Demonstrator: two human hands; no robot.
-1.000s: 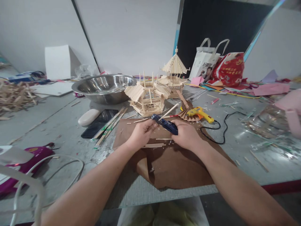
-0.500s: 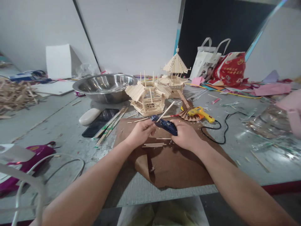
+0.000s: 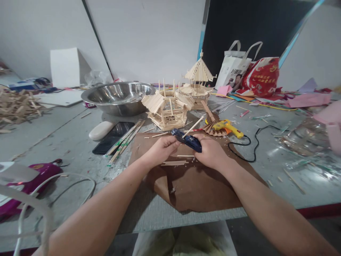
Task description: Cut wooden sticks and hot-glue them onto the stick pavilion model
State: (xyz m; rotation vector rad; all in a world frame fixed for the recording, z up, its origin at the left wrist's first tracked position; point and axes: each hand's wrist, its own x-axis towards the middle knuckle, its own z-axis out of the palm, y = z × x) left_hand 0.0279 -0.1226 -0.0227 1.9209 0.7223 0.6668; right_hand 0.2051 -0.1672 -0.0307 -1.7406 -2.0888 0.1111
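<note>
My right hand is wrapped round a dark blue hand tool, which looks like a cutter; its jaws are not clear. A thin wooden stick slants up and to the right across the tool. My left hand is closed beside the tool's left end, thumb and fingers pinched where the stick's lower end runs. Below the hands, several short cut sticks and small chips lie on a brown sheet. Just behind stands a partly built stick pavilion with upright posts.
A taller stick pavilion and a steel basin stand behind. To the right lies a yellow glue gun with a black cord. Left are a phone, a white oval case and packaged sticks.
The stick and my left fingers have shifted slightly to the right along the tool. My right hand keeps its hold on the tool in nearly the same place.
</note>
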